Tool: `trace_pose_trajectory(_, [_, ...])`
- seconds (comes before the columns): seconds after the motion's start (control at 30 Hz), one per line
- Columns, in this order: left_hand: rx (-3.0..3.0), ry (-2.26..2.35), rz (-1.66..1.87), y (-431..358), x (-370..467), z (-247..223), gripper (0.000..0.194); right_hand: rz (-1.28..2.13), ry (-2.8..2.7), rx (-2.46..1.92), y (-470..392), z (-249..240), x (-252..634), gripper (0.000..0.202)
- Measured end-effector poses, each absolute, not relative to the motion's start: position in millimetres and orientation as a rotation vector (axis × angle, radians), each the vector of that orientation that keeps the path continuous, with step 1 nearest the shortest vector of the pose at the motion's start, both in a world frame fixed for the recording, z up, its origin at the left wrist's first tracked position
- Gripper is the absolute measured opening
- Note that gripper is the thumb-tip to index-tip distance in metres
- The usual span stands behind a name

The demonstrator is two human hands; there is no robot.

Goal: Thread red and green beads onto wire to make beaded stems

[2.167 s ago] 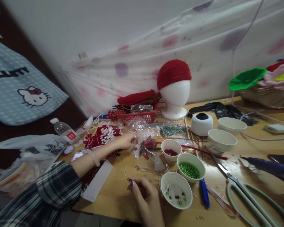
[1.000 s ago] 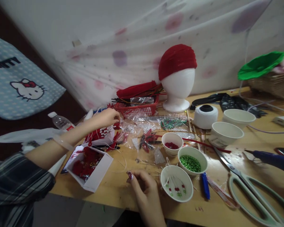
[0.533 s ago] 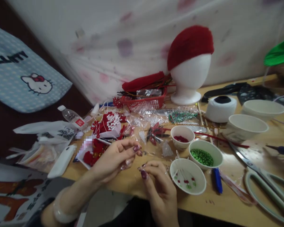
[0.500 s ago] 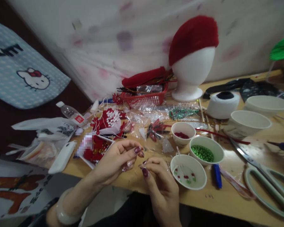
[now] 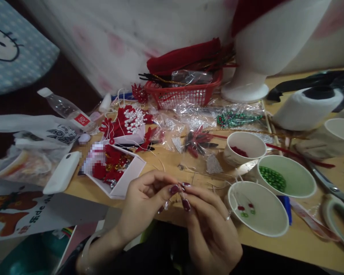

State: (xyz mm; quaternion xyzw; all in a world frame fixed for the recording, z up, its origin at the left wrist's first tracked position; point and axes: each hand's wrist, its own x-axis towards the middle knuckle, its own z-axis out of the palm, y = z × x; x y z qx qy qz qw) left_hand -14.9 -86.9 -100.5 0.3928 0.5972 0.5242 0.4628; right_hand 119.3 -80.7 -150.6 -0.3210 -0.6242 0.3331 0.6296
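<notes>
My left hand (image 5: pixel 147 204) and my right hand (image 5: pixel 210 223) meet above the table's front edge, fingertips close together. Thumb and forefinger are pinched on each hand. Something tiny and pale shows between the fingertips; its kind is too small to tell. To the right of my right hand stands a white bowl (image 5: pixel 275 223) holding a few red and green beads on thin strands. Behind it are a bowl of green beads (image 5: pixel 272 178) and a smaller bowl of red beads (image 5: pixel 239 151).
A white box (image 5: pixel 129 179) with red and gold ornaments lies left of my hands, near a white phone-like object (image 5: pixel 61 172) and a plastic bottle (image 5: pixel 65 107). Behind stand a red basket (image 5: pixel 186 93) and a foam head (image 5: pixel 263 49). Scissors (image 5: pixel 332 189) lie at right.
The view has tipped down and come closer to the table. My hands, apart before, have come together at the fingertips.
</notes>
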Motion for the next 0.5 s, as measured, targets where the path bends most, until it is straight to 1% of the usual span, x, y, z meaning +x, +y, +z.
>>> trace_pose_trajectory(0.1, [0.986, 1.517, 1.332, -84.8, -13.7, -101.2, 0.010, 0.730, -1.429, -0.794, -81.4, -153.6, 116.6, 0.041])
trace_pose_trajectory(0.23, [1.049, 1.599, 1.357, -85.0, -14.9, -100.8, 0.004, 0.686, -1.504, -0.810, -80.4, -153.4, 115.5, 0.040])
trace_pose_trajectory(0.5, [1.093, 1.606, 1.450, -90.1, -17.9, -97.5, 0.003, 0.692, -1.523, -0.779, -79.3, -147.2, 116.9, 0.035])
